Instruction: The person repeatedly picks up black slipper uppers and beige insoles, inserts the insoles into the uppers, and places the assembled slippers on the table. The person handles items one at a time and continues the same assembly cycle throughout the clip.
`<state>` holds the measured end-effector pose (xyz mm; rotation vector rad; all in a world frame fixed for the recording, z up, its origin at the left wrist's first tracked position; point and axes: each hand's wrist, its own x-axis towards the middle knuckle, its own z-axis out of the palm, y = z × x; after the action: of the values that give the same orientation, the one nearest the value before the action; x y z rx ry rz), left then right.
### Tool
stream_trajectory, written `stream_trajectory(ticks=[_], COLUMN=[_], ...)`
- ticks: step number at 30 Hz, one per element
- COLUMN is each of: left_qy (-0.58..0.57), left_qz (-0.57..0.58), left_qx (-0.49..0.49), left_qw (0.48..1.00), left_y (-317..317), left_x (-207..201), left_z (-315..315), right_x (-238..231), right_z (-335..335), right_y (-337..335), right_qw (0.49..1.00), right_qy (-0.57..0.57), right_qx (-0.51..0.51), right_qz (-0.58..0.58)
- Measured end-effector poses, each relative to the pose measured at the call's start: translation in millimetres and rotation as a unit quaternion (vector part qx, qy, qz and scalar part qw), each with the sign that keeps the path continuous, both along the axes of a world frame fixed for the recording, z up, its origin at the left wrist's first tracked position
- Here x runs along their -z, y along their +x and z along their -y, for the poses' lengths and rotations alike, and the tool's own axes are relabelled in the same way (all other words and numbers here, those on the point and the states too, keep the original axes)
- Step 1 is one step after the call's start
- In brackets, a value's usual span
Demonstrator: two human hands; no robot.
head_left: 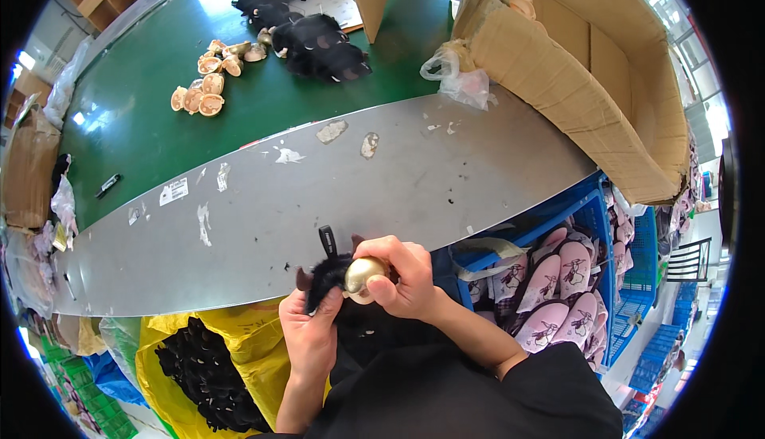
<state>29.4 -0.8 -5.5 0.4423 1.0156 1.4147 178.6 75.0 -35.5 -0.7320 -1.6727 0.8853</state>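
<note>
My left hand (309, 329) grips a black furry piece (327, 273) with a short black strap sticking up from it. My right hand (405, 273) presses a shiny gold, rounded shell-like piece (362, 274) against that fur. Both hands are held close to my body, just in front of the grey metal edge strip (319, 192) of the table. Part of the black fur is hidden behind my fingers.
On the green tabletop (143, 112) lie several tan shell pieces (209, 80) and a heap of black furry items (311, 33). A large open cardboard box (590, 64) stands at right. A yellow bag with black fur (207, 375) and a blue crate of pink slippers (558, 288) flank me.
</note>
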Motion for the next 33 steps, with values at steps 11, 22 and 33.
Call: stream_trajectory(ticks=[11,22,33], left_qy=[0.002,0.077,0.069], left_qz=[-0.125,-0.179,-0.111], left_qx=[-0.066,-0.088,0.058], left_qw=[0.99,0.977,0.99], left_y=[15.0,13.7,-6.9], left_x=[-7.8,-7.8,-18.5], left_z=[4.3,4.1,-5.8], right_x=[0.1,-21.3,-36.3], right_z=[-10.1,-8.3,3.0], right_y=[6.7,0.9,41.2], right_qw=[0.995,0.963,0.939], right_qy=[0.094,0.221,-0.275], right_qx=[-0.012,0.059,-0.198], right_qz=[0.007,0.142,-0.058])
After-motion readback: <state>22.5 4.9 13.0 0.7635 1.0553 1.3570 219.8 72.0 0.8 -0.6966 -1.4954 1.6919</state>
